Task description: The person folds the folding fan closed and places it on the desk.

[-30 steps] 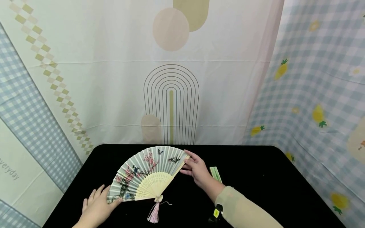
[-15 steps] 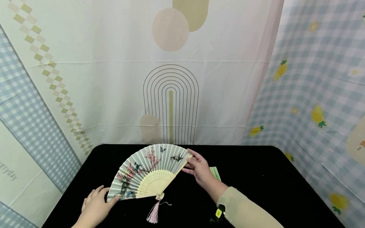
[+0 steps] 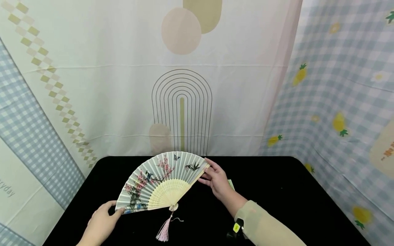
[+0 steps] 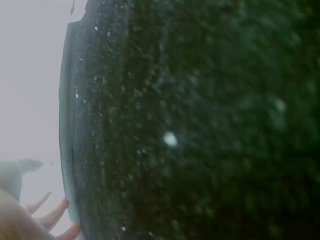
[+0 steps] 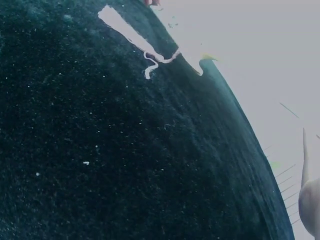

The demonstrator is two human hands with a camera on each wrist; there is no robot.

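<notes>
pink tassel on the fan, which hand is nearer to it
Left. The left hand holds the fan's lower left corner, nearer the tassel; the right hand grips the far upper right edge.

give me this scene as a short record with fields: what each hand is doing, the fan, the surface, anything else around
left hand: left hand pinches the lower left end of the folding fan
right hand: right hand grips the upper right end rib
fan: folding fan spread open, painted with blossoms and birds, pale slats, pink tassel hanging from the pivot
surface: black table
other: green item mostly hidden behind the right hand; printed cloth backdrop
</notes>
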